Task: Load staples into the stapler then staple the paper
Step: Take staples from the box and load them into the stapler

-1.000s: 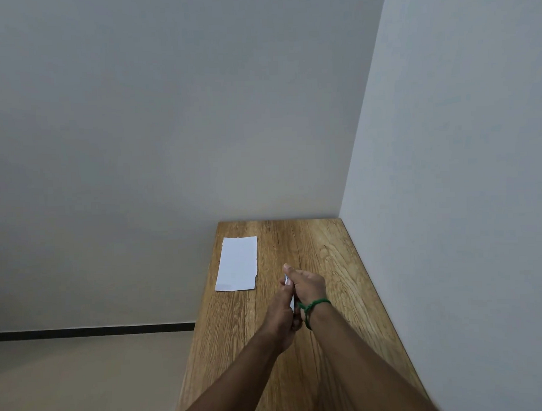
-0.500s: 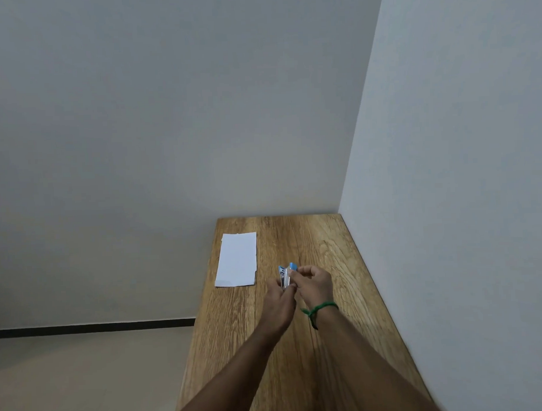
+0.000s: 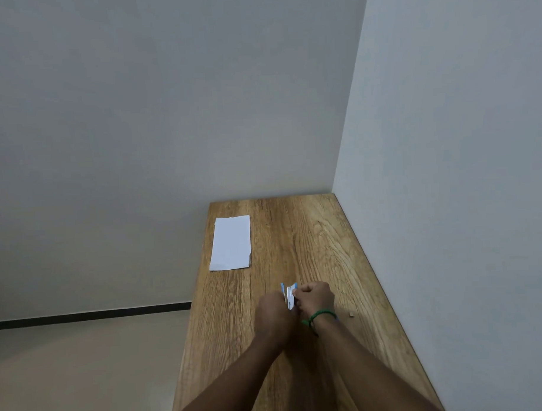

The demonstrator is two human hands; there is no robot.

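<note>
A small blue and white stapler (image 3: pixel 289 294) stands upright between my two hands above the middle of the wooden table (image 3: pixel 311 240). Its top seems swung apart from its base. My left hand (image 3: pixel 275 312) grips it from the left and my right hand (image 3: pixel 314 297), with a green band at the wrist, pinches it from the right. Both hands hide the stapler's lower part. Whether staples are in my fingers is too small to tell. A white sheet of paper (image 3: pixel 231 243) lies flat near the table's far left corner, well away from my hands.
A tiny tan object (image 3: pixel 351 315) lies on the table just right of my right wrist. A grey wall runs along the table's right edge and another stands behind its far edge. The table's left edge drops to a beige floor.
The stapler has come into view between my hands and looks opened. My hands have shifted slightly nearer to me on the table.
</note>
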